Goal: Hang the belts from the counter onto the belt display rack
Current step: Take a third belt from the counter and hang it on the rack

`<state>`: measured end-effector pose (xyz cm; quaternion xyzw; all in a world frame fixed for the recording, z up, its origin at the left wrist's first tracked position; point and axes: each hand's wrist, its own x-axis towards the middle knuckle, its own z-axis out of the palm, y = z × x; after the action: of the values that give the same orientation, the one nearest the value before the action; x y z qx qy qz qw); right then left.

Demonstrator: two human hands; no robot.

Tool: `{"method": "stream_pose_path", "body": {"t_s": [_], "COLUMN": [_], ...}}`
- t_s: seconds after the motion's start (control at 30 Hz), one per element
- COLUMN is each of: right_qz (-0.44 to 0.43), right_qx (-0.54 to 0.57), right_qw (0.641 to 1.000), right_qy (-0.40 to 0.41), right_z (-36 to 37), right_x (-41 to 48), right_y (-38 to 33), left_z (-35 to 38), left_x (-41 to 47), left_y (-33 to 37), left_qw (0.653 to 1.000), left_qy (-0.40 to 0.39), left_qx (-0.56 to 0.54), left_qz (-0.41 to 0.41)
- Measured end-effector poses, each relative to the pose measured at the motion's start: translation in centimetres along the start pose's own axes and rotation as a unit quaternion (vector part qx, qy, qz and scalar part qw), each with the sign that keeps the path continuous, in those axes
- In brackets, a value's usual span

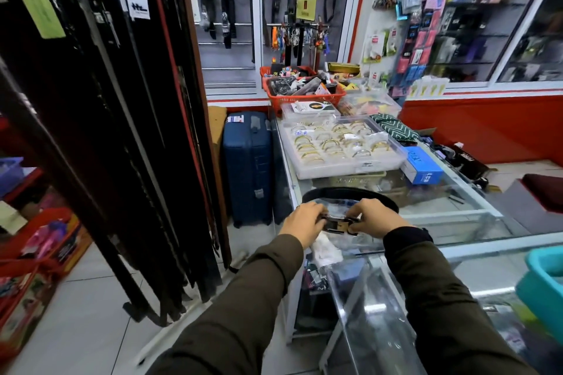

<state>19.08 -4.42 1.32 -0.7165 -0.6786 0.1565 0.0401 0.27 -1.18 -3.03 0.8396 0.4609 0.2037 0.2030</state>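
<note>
Shop fittings crowd the view: a glass-topped bench point(441, 210) runs from the centre toward four o'clock, and a tall belt display rack point(128, 131), already heavy with dark straps hanging full length, fills the nine to eleven o'clock side. At the near end of the bench, about six o'clock of the frame's centre, lies a black belt point(350, 193) coiled into a loose loop inside clear plastic wrapping, its strap curving away toward twelve o'clock while the buckle end faces the person. It looks to be kept on the glass so both hands can work at the buckle or its wrap before lifting; that is a judgement only. The left hand point(304, 221) is curled over the left end of the buckle point(338, 224), fingers bent and pinching it, and the right hand point(376, 218) mirrors it on the right end, closed down on the same piece. Whether the fingers grip bare metal or the plastic over it cannot be told. Beyond the belt, toward twelve o'clock, a clear tray of bangles point(341, 146) sits on the bench, with a red basket point(304, 94) behind it. The rack stands near, to the left.
</note>
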Motion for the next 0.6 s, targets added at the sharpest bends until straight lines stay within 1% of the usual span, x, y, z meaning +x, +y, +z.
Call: {"method": "stream_pose_path", "body": {"t_s": [0.1,0.17,0.23,0.33,0.4,0.47,0.53,0.6], "right_qz": [-0.013,-0.034,-0.058,-0.105,-0.133,-0.148,-0.157,-0.165], "right_qx": [0.006,0.023,0.055,0.117,0.172,0.231,0.292,0.355], "right_qw": [1.0,0.999,0.996,0.985,0.972,0.958,0.941,0.917], "right_qy": [0.015,0.024,0.033,0.067,0.086,0.08,0.072,0.08], "right_z": [-1.4,-2.3,-3.0,-4.0,-4.6,-5.2,-5.5,-5.6], "right_x": [-1.3,-2.1,-2.6,-3.1,-3.2,-3.2,-3.2,-3.3], "right_y": [-0.8,-1.8,-3.1,-5.4,-7.1,-9.0,-11.1,-12.9], "left_z": [-1.3,-2.4,-3.6,-5.7,-7.1,-8.6,-10.3,-11.9], "left_x": [-0.9,-1.6,-2.2,-3.3,-3.8,-4.3,-5.0,-5.6], "left_y": [0.8,0.9,0.9,0.8,0.9,0.8,0.8,0.7], "left_qw": [1.0,0.999,0.995,0.977,0.949,0.904,0.853,0.801], "left_qy": [0.012,0.037,0.083,0.169,0.243,0.31,0.338,0.347], "left_qx": [-0.001,-0.003,-0.031,-0.119,-0.201,-0.287,-0.379,-0.466], "left_qz": [0.015,0.027,0.041,0.041,0.0,-0.066,-0.119,-0.143]}}
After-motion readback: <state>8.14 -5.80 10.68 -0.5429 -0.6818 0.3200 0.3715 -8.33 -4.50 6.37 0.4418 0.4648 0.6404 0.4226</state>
